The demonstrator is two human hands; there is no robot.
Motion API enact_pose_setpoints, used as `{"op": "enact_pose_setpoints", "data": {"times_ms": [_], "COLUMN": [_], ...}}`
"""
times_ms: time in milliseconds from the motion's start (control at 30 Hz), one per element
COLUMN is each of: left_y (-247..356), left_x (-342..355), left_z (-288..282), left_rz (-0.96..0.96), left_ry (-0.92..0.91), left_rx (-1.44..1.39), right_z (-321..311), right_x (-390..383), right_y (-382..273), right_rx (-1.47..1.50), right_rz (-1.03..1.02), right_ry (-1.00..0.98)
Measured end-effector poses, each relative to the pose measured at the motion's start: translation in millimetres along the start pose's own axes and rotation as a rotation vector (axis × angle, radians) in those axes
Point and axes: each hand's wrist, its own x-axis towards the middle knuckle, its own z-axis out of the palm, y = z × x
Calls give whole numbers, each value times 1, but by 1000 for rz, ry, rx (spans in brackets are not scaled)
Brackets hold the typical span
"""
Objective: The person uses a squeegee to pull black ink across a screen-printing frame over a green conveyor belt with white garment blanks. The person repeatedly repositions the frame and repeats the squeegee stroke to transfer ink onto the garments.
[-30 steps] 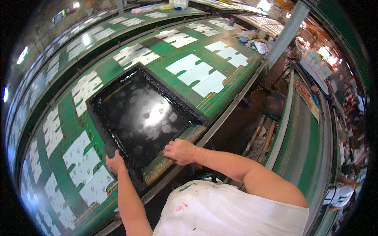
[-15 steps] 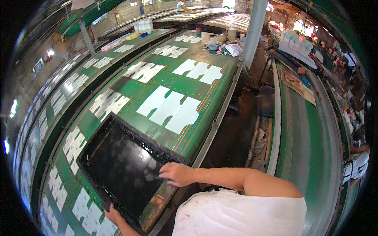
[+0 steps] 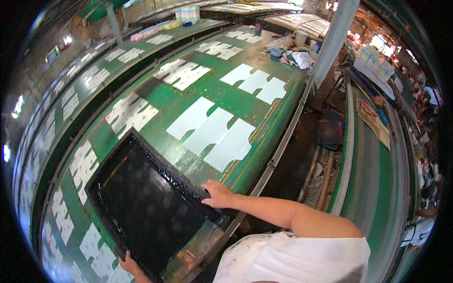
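Note:
A large black screen-printing frame lies tilted across the green printing table in front of me. Its dark, glossy mesh has faint round marks. My right hand grips the frame's right-hand rim, fingers curled over the edge. At the near left corner my left hand is closed on the rim, partly cut off by the lower edge of the view. Just beyond the frame lies a set of plain white cut fabric pieces. To its left are white pieces with small dark prints.
Another row of printed pieces covers a parallel table at left. A grey post rises by the table's far right corner, next to cloths and tubs. A metal rail runs along the right edge; a second green table stands beyond the aisle.
My right hand has gone from over the mesh to the frame's right rim and closed on it. My left hand stays on the near left corner. The view has shifted slightly.

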Motion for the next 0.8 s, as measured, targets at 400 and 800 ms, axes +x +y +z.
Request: {"op": "enact_pose_setpoints", "data": {"times_ms": [400, 800], "left_y": [28, 87], "left_x": [-25, -35], "left_z": [-13, -11], "left_rz": [-86, -285], "left_ry": [-134, -252], "left_rx": [-265, -619], "right_z": [0, -69], "right_x": [35, 67], "right_y": [-38, -26], "right_rx": [-96, -40], "right_rz": [295, -1], "right_ry": [-27, 139]}}
